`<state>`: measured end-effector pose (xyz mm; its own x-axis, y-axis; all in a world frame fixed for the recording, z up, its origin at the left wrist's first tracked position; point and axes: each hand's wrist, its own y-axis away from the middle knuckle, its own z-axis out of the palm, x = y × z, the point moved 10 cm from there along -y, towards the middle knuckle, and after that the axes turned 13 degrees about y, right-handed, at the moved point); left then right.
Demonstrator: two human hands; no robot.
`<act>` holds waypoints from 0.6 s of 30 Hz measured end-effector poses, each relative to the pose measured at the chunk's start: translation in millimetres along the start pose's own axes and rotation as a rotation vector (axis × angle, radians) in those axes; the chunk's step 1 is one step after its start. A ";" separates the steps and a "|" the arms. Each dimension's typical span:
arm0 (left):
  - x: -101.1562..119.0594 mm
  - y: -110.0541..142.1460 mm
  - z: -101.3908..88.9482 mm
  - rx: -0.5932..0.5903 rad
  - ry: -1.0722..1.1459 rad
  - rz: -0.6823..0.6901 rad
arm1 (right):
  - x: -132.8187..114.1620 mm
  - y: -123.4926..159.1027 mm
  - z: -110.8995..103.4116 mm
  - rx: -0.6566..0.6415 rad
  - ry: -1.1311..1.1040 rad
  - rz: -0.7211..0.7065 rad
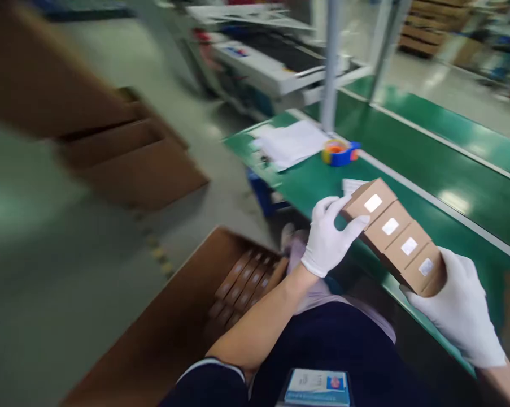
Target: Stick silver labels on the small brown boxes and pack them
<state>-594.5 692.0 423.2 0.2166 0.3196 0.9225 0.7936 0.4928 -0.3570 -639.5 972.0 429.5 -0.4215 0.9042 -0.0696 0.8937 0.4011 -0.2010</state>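
Several small brown cardboard boxes (396, 237), each with a white label, are pressed together in a row between my white-gloved hands. At the upper left end of the row, my left hand (333, 232) grips with its thumb on the labelled face. My right hand (458, 305) cups the lower right end. The row is tilted and held above the edge of the green table (462, 198). Below and to the left, a large open carton (165, 328) contains more small labelled boxes (242, 282) in rows.
A blue tape dispenser (340, 154) and white papers (291, 142) lie on the table near a metal post (330, 68). Another open carton (140, 164) stands on the floor at left. Behind is a conveyor (271, 56). Stacked brown material (432, 25) stands far right.
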 end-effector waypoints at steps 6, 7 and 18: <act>16.3 68.6 -254.0 0.613 -0.145 0.012 | -287.6 -0.7 82.5 -0.152 -0.525 -0.485; 10.8 89.9 -291.3 0.710 -0.270 -0.046 | -336.1 21.2 106.0 -0.260 -0.623 -0.564; -158.8 302.6 -406.9 0.949 -0.258 -0.909 | -441.2 186.9 253.9 -1.054 -0.459 -0.756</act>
<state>-157.4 461.0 228.5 -0.3704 -0.3284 0.8689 -0.1244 0.9445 0.3039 -325.6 610.8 174.5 -0.6811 0.3717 -0.6308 0.0325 0.8761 0.4811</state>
